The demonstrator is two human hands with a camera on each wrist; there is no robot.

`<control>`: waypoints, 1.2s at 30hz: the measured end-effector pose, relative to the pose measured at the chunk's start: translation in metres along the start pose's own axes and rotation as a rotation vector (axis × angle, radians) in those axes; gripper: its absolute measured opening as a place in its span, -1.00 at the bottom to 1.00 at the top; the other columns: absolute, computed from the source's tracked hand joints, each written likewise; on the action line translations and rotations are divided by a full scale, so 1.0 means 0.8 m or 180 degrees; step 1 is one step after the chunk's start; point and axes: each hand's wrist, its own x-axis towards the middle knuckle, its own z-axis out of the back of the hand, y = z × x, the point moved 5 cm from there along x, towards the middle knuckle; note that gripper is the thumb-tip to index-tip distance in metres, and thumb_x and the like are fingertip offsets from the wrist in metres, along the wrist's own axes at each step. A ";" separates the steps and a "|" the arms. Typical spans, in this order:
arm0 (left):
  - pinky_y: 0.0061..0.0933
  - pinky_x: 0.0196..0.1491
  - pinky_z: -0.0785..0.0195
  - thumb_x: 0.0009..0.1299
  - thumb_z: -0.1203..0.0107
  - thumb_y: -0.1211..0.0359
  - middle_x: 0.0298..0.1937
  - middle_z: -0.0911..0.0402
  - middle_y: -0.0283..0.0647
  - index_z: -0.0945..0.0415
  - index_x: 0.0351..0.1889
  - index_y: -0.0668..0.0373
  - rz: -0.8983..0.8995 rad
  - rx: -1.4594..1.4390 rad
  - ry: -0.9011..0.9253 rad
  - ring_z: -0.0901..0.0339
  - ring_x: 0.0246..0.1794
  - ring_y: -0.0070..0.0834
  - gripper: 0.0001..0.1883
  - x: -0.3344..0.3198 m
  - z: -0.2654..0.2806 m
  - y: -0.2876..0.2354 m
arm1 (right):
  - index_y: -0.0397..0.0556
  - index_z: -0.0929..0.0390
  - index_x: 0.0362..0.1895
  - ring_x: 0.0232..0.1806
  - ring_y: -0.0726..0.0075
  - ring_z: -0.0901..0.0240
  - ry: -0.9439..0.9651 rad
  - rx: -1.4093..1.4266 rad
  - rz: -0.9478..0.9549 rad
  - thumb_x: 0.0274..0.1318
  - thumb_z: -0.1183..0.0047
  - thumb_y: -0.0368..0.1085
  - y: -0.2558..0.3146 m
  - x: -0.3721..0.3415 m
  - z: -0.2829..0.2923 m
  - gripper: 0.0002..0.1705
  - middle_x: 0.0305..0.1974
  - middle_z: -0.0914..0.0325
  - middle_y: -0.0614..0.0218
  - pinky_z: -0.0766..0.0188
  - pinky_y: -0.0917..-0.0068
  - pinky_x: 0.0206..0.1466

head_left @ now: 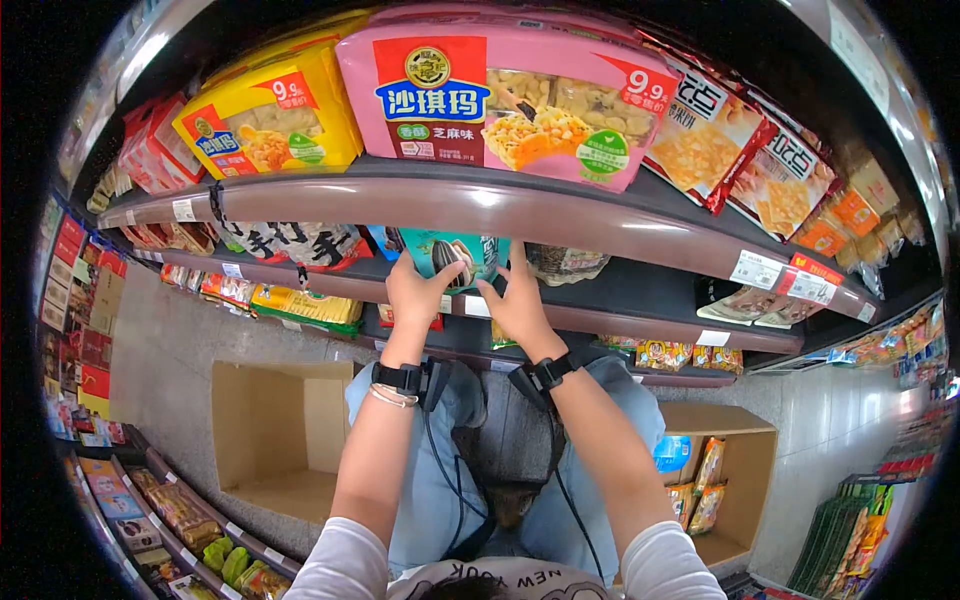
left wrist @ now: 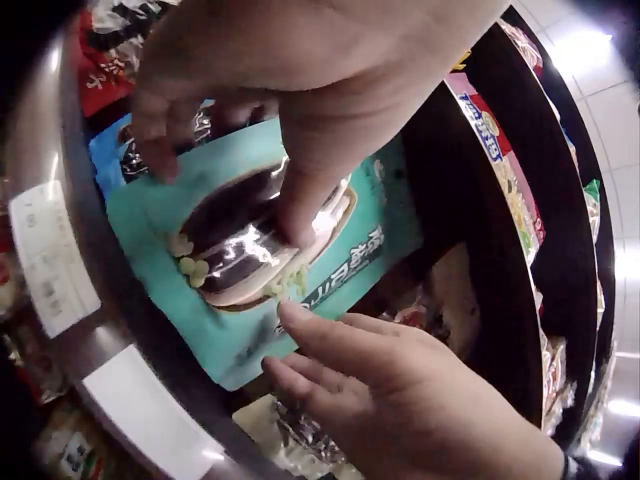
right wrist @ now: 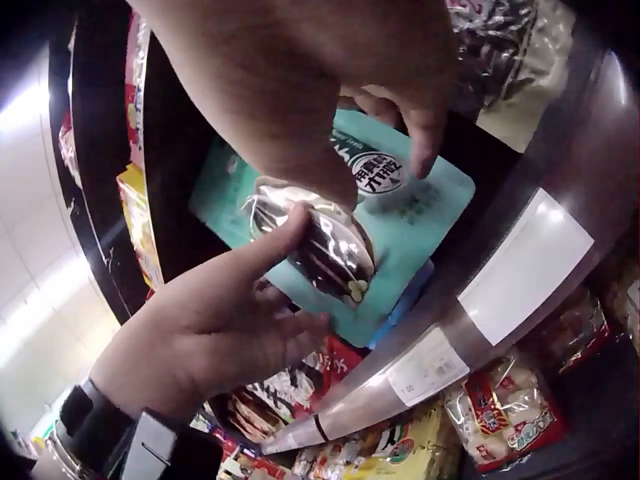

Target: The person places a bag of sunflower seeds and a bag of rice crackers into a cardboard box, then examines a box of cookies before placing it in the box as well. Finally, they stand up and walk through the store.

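A teal bag of sunflower seeds [head_left: 427,248], printed with large striped seeds, sits at the front of the middle shelf, its top partly hidden beneath the shelf above. My left hand [head_left: 415,290] holds its left side, thumb across the printed front and fingers round the edge. On the other side my right hand [head_left: 520,305] grips the bag, its thumb on the lower front and fingers along the side. The right wrist view shows the left thumb pressing the glossy seed picture. Behind the bag, a blue packet [left wrist: 108,160] peeks out in the left wrist view.
The upper shelf edge [head_left: 480,205] overhangs the hands, carrying a pink pack [head_left: 430,60] and a yellow pack [head_left: 350,120]. On the floor stand a cardboard box [head_left: 270,420] at left and another box [head_left: 745,480] holding several packets at right.
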 end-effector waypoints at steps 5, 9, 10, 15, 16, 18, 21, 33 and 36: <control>-0.31 -0.22 -0.43 0.00 -0.40 0.16 -0.39 -0.65 -0.09 -0.54 -0.25 0.28 -0.0049 0.0290 -0.0354 -0.63 -0.33 -0.20 -0.53 0.016 -0.008 0.011 | -0.16 0.11 0.36 0.33 -0.08 -0.07 0.0041 0.0146 0.0060 -0.04 -0.17 -0.41 -0.019 0.013 -0.019 -0.07 0.30 -0.06 -0.09 -0.10 0.08 0.34; -0.36 -0.38 -0.37 0.03 -0.38 0.15 -0.55 -0.58 -0.15 -0.53 -0.35 0.29 0.0091 0.0004 -0.0179 -0.55 -0.54 -0.33 -0.58 0.031 -0.019 0.024 | -0.19 -0.06 0.27 0.27 -0.10 -0.15 0.0013 -0.0244 0.0141 -0.06 -0.20 -0.32 -0.027 0.025 -0.018 -0.18 0.20 -0.19 -0.09 -0.07 0.15 0.31; -0.38 -0.40 -0.36 0.04 -0.38 0.16 -0.56 -0.57 -0.15 -0.53 -0.34 0.29 0.0099 0.0031 -0.0138 -0.53 -0.56 -0.37 -0.58 0.032 -0.021 0.022 | -0.21 -0.08 0.25 0.27 -0.16 -0.12 0.0025 -0.0163 0.0082 -0.06 -0.20 -0.29 -0.027 0.028 -0.018 -0.19 0.20 -0.17 -0.13 -0.05 0.12 0.31; -0.43 -0.47 -0.31 0.07 -0.35 0.20 -0.60 -0.54 -0.19 -0.53 -0.31 0.30 0.0214 0.0227 -0.0041 -0.45 -0.62 -0.50 -0.61 0.036 -0.034 0.023 | -0.24 -0.13 0.22 0.29 -0.26 -0.03 -0.0091 -0.0006 -0.0049 -0.07 -0.19 -0.21 -0.029 0.027 -0.016 -0.21 0.21 -0.14 -0.20 0.03 0.07 0.33; -0.43 -0.44 -0.33 0.09 -0.34 0.23 -0.57 -0.55 -0.18 -0.52 -0.28 0.30 0.0027 0.0058 -0.0141 -0.48 -0.58 -0.49 -0.62 0.038 -0.036 0.025 | -0.24 -0.13 0.22 0.29 -0.26 -0.03 -0.0138 -0.0024 -0.0049 -0.06 -0.19 -0.20 -0.030 0.026 -0.016 -0.21 0.21 -0.14 -0.20 0.03 0.07 0.33; -0.44 -0.38 -0.37 0.12 -0.31 0.29 -0.51 -0.58 -0.17 -0.52 -0.22 0.31 -0.0343 -0.0275 -0.0345 -0.53 -0.51 -0.47 -0.65 0.040 -0.042 0.036 | -0.25 -0.13 0.22 0.29 -0.25 -0.02 -0.0228 -0.0054 -0.0046 -0.06 -0.19 -0.19 -0.032 0.023 -0.019 -0.20 0.21 -0.13 -0.19 0.05 0.07 0.34; -0.43 -0.18 -0.39 0.20 -0.23 0.39 -0.34 -0.62 -0.10 -0.49 -0.13 0.32 -0.0595 -0.0901 -0.0453 -0.60 -0.29 -0.41 -0.69 0.040 -0.051 0.046 | -0.25 -0.10 0.23 0.29 -0.26 -0.02 -0.0331 -0.0041 -0.0069 -0.06 -0.19 -0.17 -0.033 0.022 -0.022 -0.18 0.21 -0.13 -0.21 0.05 0.07 0.34; -0.48 -0.17 -0.47 0.43 0.03 0.44 -0.23 -0.60 -0.20 -0.48 -0.08 0.32 0.0257 -0.1498 -0.0231 -0.52 -0.20 -0.59 -0.81 0.031 -0.038 0.053 | -0.30 -0.03 0.25 0.33 -0.31 0.07 -0.0023 -0.0225 0.0015 -0.02 -0.17 -0.15 -0.035 0.024 -0.028 -0.14 0.25 -0.04 -0.25 0.13 0.06 0.38; -0.48 -0.16 -0.49 0.43 0.04 0.44 -0.25 -0.60 -0.22 -0.45 -0.07 0.34 0.0232 -0.1533 -0.0278 -0.50 -0.22 -0.62 -0.81 0.029 -0.036 0.049 | -0.31 0.00 0.27 0.35 -0.32 0.12 0.0011 -0.0186 -0.0098 -0.01 -0.17 -0.15 -0.038 0.024 -0.026 -0.13 0.27 -0.01 -0.27 0.16 0.07 0.40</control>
